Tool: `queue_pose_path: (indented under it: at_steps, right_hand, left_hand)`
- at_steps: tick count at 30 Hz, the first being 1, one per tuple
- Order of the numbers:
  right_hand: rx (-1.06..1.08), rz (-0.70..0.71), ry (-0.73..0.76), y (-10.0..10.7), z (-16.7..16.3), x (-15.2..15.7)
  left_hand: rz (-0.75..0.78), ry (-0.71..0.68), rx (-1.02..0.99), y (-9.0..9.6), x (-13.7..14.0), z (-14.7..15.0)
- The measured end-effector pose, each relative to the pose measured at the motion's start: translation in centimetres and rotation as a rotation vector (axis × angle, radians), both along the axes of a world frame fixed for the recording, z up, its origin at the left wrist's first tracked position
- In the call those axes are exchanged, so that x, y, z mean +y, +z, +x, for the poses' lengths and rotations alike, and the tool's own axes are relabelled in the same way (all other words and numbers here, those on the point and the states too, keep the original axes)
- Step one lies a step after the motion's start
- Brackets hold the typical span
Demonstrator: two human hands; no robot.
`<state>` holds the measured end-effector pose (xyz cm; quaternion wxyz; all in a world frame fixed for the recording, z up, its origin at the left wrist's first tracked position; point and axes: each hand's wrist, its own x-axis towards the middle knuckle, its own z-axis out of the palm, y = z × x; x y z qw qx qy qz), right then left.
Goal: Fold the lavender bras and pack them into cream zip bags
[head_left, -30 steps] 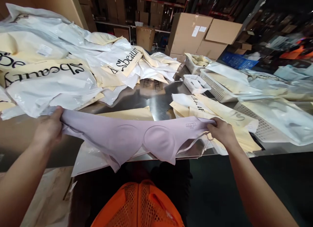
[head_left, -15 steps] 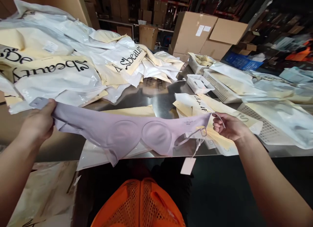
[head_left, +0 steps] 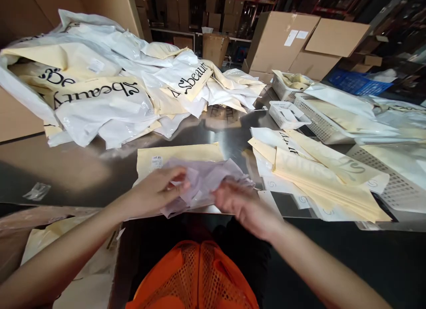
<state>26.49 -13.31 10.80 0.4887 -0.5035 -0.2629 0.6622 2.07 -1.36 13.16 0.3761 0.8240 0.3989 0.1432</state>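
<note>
A lilac bra [head_left: 203, 180] lies bunched and folded on a cream and white packaging bag [head_left: 179, 152] at the table's front edge. My left hand [head_left: 163, 187] is at the bra's left part, fingers curled and thumb close to the index finger, closed on the fabric. At the bra's right part is my right hand [head_left: 241, 207], its fingers bent inward and smeared by motion, so its grip is unclear. The bag's left end carries a small printed label [head_left: 156, 162]. Part of the bra is hidden behind my hands.
Filled bags [head_left: 109, 96] are heaped at the back left. Flat cream bags [head_left: 313, 171] lie to the right, near a small white tray [head_left: 289, 115] and perforated baskets [head_left: 322, 122]. A clear plastic scrap [head_left: 37, 191] rests on the metal table [head_left: 83, 167]. Cartons [head_left: 282, 42] stand behind.
The bra was stretched wide between both hands in the air; now it is gathered on the bag. My hands have come inward, close together. The view has shifted, with everything appearing further right.
</note>
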Motion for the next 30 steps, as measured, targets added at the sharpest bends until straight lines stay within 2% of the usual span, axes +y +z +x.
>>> queue_pose_path:
  at_steps: [1, 2, 4, 5, 7, 10, 11, 13, 15, 18, 21, 23, 26, 28, 30]
  right_hand:
    - [0.028, -0.114, 0.113, -1.4, -1.5, -1.2]
    - [0.053, -0.192, 0.203, -2.6, -2.8, -2.3]
    - [0.13, -0.292, 0.245, -4.9, -4.5, -4.1]
    - [0.169, -0.31, 0.192, -5.8, -5.1, -4.6]
    - [0.228, -0.309, -0.021, -7.3, -5.8, -4.8]
    - [0.202, -0.217, -0.386, -8.8, -6.1, -3.6]
    - [0.145, -0.174, -0.464, -9.3, -6.1, -3.0]
    - [-0.029, -0.105, -0.466, -10.0, -5.7, -1.9]
    - [-0.223, -0.075, -0.319, -10.5, -5.3, -0.9]
    - [-0.386, -0.058, -0.117, -10.5, -4.6, 0.1]
    - [-0.3, -0.04, -0.069, -9.4, -4.1, 0.3]
    - [-0.086, -0.022, -0.155, -7.8, -3.5, 0.1]
    - [0.221, 0.078, -0.38, -4.8, -2.5, -0.2]
    - [0.301, 0.162, -0.474, -2.8, -1.8, -0.3]
    - [0.318, 0.221, -0.52, -1.3, -1.4, -0.3]
  left_hand:
    - [0.015, -0.121, 0.049, -0.5, -0.1, 0.1]
    - [0.039, -0.184, 0.092, -1.0, -0.1, -0.1]
    - [0.117, -0.166, 0.139, -1.9, 0.3, -0.6]
    - [0.165, -0.151, 0.154, -2.4, 0.5, -0.9]
    - [0.269, -0.174, 0.173, -3.5, 0.6, -1.1]
    - [0.458, -0.319, 0.202, -5.4, 0.2, 0.1]
    - [0.513, -0.37, 0.212, -6.0, 0.0, 0.8]
    - [0.576, -0.441, 0.239, -7.0, -0.5, 2.3]
    - [0.568, -0.458, 0.271, -7.6, -0.8, 3.5]
    - [0.473, -0.376, 0.286, -8.1, -1.2, 4.4]
    - [0.291, -0.189, 0.188, -8.4, -1.5, 4.6]
    - [0.113, -0.09, 0.064, -8.5, -1.7, 4.9]
    - [-0.175, -0.036, -0.123, -8.5, -2.2, 5.8]
    - [-0.338, -0.048, -0.211, -8.5, -2.4, 6.6]
    - [-0.37, -0.075, -0.246, -8.8, -2.7, 7.2]
